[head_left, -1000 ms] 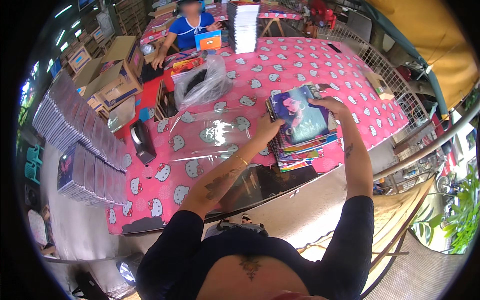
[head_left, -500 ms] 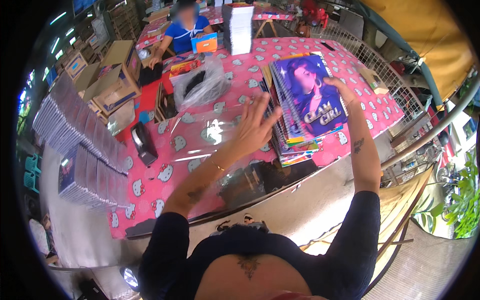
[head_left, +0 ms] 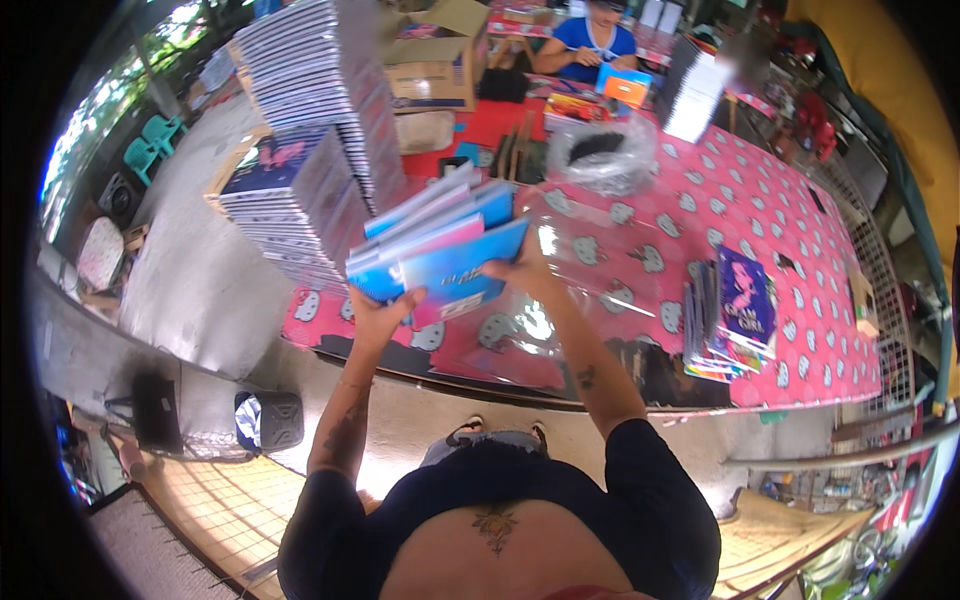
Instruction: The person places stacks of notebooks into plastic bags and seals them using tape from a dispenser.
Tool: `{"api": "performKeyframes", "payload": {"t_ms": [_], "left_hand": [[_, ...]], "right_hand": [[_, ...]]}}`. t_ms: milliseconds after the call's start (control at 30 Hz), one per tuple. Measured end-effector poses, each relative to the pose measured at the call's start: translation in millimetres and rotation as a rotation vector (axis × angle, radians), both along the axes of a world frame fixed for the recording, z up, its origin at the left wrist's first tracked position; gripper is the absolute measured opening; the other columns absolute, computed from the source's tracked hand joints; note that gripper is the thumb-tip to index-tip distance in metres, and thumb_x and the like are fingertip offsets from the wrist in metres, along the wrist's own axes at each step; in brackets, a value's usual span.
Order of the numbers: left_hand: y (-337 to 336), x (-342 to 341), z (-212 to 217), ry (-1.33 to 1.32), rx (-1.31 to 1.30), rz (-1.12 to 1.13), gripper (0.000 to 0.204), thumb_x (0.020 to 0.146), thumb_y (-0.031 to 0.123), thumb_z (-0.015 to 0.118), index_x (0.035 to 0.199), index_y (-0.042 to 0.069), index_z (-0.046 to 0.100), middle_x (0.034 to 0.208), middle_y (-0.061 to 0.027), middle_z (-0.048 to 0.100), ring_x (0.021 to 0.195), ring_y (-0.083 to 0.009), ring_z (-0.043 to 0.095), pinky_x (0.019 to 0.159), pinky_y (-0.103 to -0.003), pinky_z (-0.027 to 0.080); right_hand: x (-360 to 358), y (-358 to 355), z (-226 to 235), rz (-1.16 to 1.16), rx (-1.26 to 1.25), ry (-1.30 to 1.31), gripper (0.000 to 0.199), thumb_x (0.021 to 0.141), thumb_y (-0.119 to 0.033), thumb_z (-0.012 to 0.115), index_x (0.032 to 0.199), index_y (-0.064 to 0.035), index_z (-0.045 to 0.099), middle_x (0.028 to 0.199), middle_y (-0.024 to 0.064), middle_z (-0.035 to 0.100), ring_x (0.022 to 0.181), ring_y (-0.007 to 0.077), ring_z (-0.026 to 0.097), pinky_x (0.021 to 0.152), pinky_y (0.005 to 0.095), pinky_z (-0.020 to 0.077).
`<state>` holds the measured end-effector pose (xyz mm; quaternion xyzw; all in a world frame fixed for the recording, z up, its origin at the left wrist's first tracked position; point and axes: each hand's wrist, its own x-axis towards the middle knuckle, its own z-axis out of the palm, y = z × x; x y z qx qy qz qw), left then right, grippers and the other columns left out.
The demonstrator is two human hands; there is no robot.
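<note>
Both my hands hold one fanned bundle of thin blue and pink booklets (head_left: 440, 245) above the near edge of the pink patterned table (head_left: 760, 190). My left hand (head_left: 385, 305) grips the bundle's lower left corner from below. My right hand (head_left: 520, 270) clasps its right edge. Beneath the bundle a sheet of clear plastic wrap (head_left: 590, 290) lies on the tablecloth. A low pile of similar booklets (head_left: 735, 310) with a purple cover on top rests on the table to my right.
Tall stacks of wrapped booklets (head_left: 310, 130) stand at the table's left end. A clear plastic bag (head_left: 605, 150) and a cardboard box (head_left: 435, 60) lie farther back. A person in a blue shirt (head_left: 590, 45) sits at the far side. Dark bags (head_left: 265, 420) rest on the floor.
My view has swung left. Both hands left the pile on the right and now carry a bundle of booklets over toward the tall stacks.
</note>
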<state>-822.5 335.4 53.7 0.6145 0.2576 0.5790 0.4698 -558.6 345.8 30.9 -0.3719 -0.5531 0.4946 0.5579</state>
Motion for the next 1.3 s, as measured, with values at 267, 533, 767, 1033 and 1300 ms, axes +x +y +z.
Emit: {"api": "performKeyframes", "payload": {"t_ms": [267, 533, 767, 1033, 1300], "left_hand": [[10, -101, -106, 0.018, -0.228, 0.159, 0.072, 0.076, -0.004, 0.075, 0.136, 0.005, 0.037, 0.119, -0.0076, 0.058, 0.110, -0.0190, 0.058, 0.094, -0.035, 0.050], [14, -112, -101, -0.061, -0.268, 0.062, 0.083, 0.073, -0.007, 0.073, 0.141, 0.009, 0.028, 0.126, -0.0082, 0.054, 0.117, -0.0194, 0.054, 0.097, -0.036, 0.048], [11, -131, -70, 0.420, -0.076, 0.159, 0.091, 0.074, 0.006, 0.080, 0.149, 0.005, 0.027, 0.137, -0.0163, 0.048, 0.129, -0.0299, 0.048, 0.105, -0.044, 0.041], [12, -73, 10, 1.327, 0.507, 0.266, 0.115, 0.076, 0.059, 0.073, 0.148, -0.013, 0.020, 0.156, -0.0330, 0.018, 0.148, -0.0419, 0.015, 0.119, -0.051, 0.015], [33, -72, 30, 1.393, 0.540, 0.192, 0.072, 0.062, 0.043, 0.088, 0.106, 0.001, 0.050, 0.094, -0.0216, 0.066, 0.082, -0.0400, 0.067, 0.072, -0.048, 0.054]], "right_hand": [[-145, 29, -103, 0.115, 0.060, 0.075, 0.109, 0.066, -0.023, 0.092, 0.148, -0.0009, 0.024, 0.139, 0.0163, 0.046, 0.129, 0.0250, 0.045, 0.110, 0.0407, 0.0358], [-159, 29, -87, -0.016, 0.164, -0.030, 0.094, 0.066, -0.026, 0.093, 0.138, -0.0013, 0.038, 0.124, 0.0133, 0.057, 0.116, 0.0233, 0.056, 0.100, 0.0381, 0.0447], [-152, 26, -102, 0.035, 0.119, -0.169, 0.090, 0.063, -0.023, 0.094, 0.133, -0.0019, 0.043, 0.120, 0.0120, 0.061, 0.112, 0.0219, 0.060, 0.097, 0.0374, 0.0475], [-149, 33, -97, 0.087, 0.088, -0.111, 0.098, 0.058, -0.019, 0.094, 0.137, 0.0000, 0.041, 0.124, 0.0154, 0.061, 0.116, 0.0245, 0.059, 0.099, 0.0387, 0.0469], [-119, 14, -63, 0.066, 0.018, -0.255, 0.109, 0.060, -0.019, 0.093, 0.148, -0.0011, 0.031, 0.137, 0.0178, 0.053, 0.128, 0.0269, 0.050, 0.108, 0.0400, 0.0390]]}}
